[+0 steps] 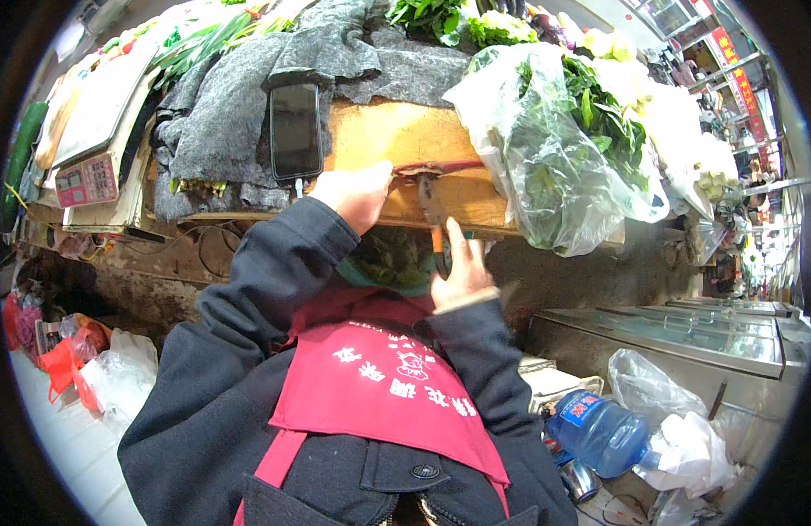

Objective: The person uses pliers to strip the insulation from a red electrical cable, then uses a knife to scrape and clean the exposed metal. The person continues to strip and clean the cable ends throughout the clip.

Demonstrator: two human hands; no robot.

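Note:
My right hand (462, 273) is closed round the orange handle of a knife-like tool (431, 206). Its brown-stained blade points away from me and meets a thin, dark reddish stalk-like piece (458, 165) at the edge of the wooden board (396, 127). At the left end of that piece is my left hand (361, 197), its fingers curled and partly hidden; it seems to grip the piece, whose kind I cannot make out. Below my hands, a greenish basin (389, 263) holds dark leafy scraps, partly covered by my red apron (388, 381).
A black phone (296, 131) with a cable lies on grey cloth (221, 123) left of the board. Bagged leafy greens (563, 149) hang over its right edge. A scale (88, 180) stands far left. A blue water jug (602, 434) and plastic bags lie low right.

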